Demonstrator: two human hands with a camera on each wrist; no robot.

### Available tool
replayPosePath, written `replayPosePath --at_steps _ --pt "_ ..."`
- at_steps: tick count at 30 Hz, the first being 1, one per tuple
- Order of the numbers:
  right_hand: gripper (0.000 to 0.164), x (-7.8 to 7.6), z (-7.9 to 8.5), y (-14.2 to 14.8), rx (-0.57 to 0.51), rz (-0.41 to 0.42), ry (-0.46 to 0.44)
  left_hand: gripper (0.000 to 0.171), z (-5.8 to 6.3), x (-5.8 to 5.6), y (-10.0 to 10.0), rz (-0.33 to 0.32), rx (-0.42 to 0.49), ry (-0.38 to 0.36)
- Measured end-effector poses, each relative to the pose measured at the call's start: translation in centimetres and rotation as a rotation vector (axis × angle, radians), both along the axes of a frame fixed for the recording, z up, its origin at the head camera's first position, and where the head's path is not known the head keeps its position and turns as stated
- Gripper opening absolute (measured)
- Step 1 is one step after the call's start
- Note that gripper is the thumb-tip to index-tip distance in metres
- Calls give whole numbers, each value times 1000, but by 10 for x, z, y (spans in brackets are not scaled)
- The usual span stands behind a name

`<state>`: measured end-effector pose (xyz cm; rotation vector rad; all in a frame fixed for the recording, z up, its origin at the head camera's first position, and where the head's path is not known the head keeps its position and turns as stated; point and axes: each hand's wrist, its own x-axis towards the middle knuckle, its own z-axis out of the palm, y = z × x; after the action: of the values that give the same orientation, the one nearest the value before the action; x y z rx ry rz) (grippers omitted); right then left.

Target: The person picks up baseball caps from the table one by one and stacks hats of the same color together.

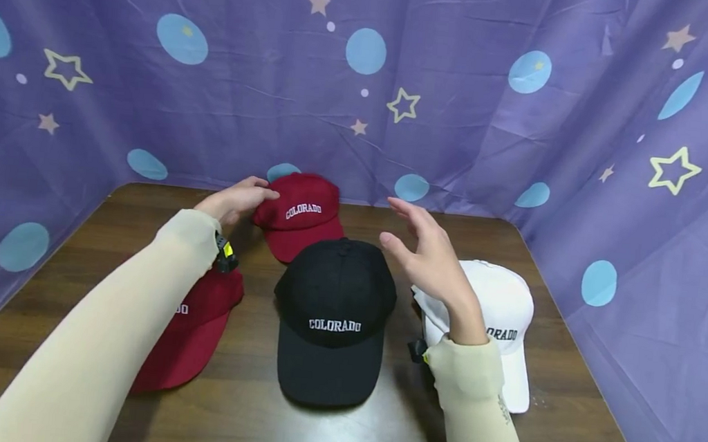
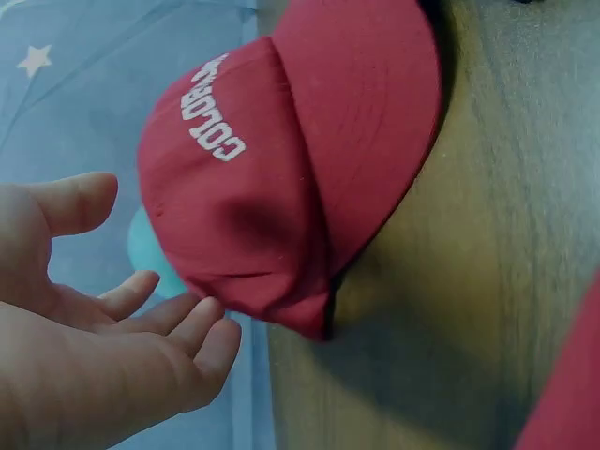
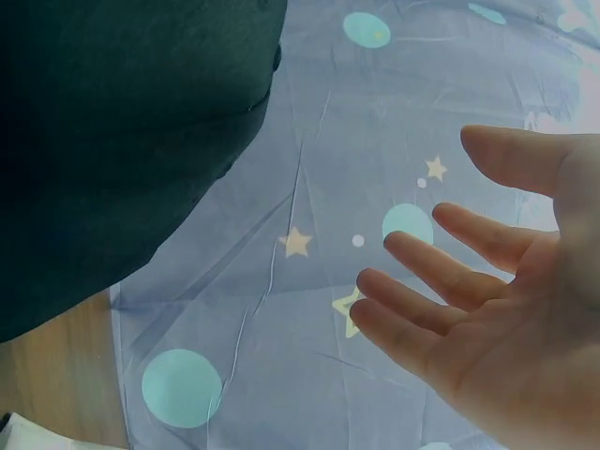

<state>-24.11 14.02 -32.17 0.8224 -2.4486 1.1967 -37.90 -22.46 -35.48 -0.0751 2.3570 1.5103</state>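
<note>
At the back of the table sits a red cap (image 1: 301, 210) with white COLORADO lettering. My left hand (image 1: 240, 199) is at its left side, fingers relaxed; in the left wrist view the fingertips (image 2: 220, 337) are by the cap's lower edge, and whether they touch it I cannot tell. My right hand (image 1: 429, 255) hovers with spread fingers between the black cap (image 1: 336, 289) and the white cap (image 1: 506, 302), holding nothing. The black cap faces forward in the middle. Part of the white cap is hidden behind my right wrist.
A second red cap (image 1: 201, 334) lies at the front left, partly covered by my left forearm. All the caps rest on a brown wooden table (image 1: 239, 413). A purple curtain (image 1: 244, 115) with stars and dots hangs behind and beside the table.
</note>
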Motion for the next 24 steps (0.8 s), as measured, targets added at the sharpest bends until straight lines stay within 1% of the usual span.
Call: replayPosePath --at_steps 4,8,13,15,18,21,22,24 --pt "54 -1 -2 2 42 -28 -6 73 -5 -7 8 12 27 -13" --pt "56 -2 -4 2 89 -40 -10 76 -8 -12 12 37 -7 -24" --pt "56 -3 -6 1 99 -26 -14 81 -8 -12 12 61 -63 -38" --pt "55 -4 -6 2 97 -25 -12 85 -8 -12 11 53 -80 -49" --pt "55 -4 -6 3 92 -31 -9 90 -7 -11 10 20 -112 -83" --pt "55 -4 -6 4 90 -37 -5 85 -7 -10 9 -40 -122 -111" --pt "55 -4 -6 4 91 -36 -3 79 -7 -9 8 -50 -119 -119" --pt "55 -4 -5 5 96 -35 -1 58 -8 -9 9 -57 -105 -124"
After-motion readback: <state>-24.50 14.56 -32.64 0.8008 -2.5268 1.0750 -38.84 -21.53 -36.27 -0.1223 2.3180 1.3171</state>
